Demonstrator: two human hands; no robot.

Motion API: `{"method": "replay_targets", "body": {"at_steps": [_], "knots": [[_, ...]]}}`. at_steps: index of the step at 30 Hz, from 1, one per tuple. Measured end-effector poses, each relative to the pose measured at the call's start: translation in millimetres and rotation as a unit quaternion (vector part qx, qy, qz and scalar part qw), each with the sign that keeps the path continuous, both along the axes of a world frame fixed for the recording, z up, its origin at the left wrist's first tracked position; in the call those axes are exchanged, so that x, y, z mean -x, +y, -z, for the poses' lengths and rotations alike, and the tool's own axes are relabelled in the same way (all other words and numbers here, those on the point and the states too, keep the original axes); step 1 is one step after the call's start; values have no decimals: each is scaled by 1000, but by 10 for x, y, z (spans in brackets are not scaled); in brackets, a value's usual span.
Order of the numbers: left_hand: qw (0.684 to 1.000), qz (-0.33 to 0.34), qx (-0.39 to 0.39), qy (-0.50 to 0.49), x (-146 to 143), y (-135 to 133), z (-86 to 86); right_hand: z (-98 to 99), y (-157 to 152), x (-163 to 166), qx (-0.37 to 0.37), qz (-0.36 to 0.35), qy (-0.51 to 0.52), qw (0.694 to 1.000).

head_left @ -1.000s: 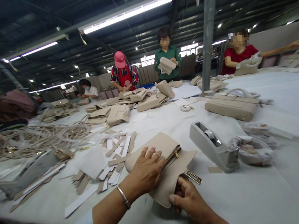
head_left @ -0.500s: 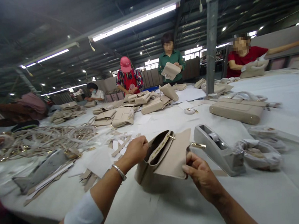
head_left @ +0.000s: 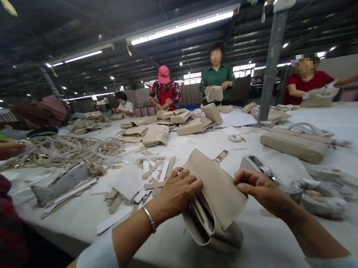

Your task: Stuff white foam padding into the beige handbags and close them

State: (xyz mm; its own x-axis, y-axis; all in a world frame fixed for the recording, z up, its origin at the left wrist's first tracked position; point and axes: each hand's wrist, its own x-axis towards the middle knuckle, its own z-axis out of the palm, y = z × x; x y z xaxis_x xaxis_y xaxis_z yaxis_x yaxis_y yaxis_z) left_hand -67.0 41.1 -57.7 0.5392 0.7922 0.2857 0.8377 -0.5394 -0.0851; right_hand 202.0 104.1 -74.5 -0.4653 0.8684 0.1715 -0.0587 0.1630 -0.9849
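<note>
Our left hand [head_left: 177, 190] has its fingers curled and pressed on the back panel of the beige bag [head_left: 213, 199]; our right hand [head_left: 260, 187] pinches the flap edge between thumb and forefinger at 3 o'clock of the bag. Change since half a second ago: the bag is tipped up on its end, flap swung over toward us, and the mouth that showed the zip then now faces down-left. The brass clasp [head_left: 221, 155] now sits at the bag's 12 o'clock, pointing away. We judge the handling has gone from checking the inside to the outer flap.

The bag stands on the white table [head_left: 187, 254] right in front of us, at the near edge. Its material looks like smooth matte faux leather, stiff enough to hold a flat flap, with a layered gusset on the side.

Outward: a grey tape dispenser [head_left: 257, 165] just beside the right hand at 1 o'clock; loose card strips [head_left: 151, 174] at 10 o'clock; a tangle of straps [head_left: 63, 150] farther left; a finished bag [head_left: 294, 146] at 2 o'clock; co-workers stand along the far edge.
</note>
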Motion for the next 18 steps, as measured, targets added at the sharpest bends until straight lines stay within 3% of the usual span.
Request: {"method": "replay_targets", "body": {"at_steps": [3, 7, 11, 15, 18], "knots": [[997, 68, -20, 44, 46, 152, -79, 89, -90, -60, -12, 91, -2, 996], [992, 106, -63, 30, 22, 231, -24, 221, -176, -157, 4, 200, 30, 979], [985, 159, -13, 65, -38, 290, 38, 362, -225, -151, 30, 211, 41, 976], [984, 163, 26, 72, -124, 358, 3, 524, -420, -17, 49, 284, 97, 953], [987, 152, 22, 50, -195, 361, -26, 741, -677, 168, 76, 257, 150, 952]]}}
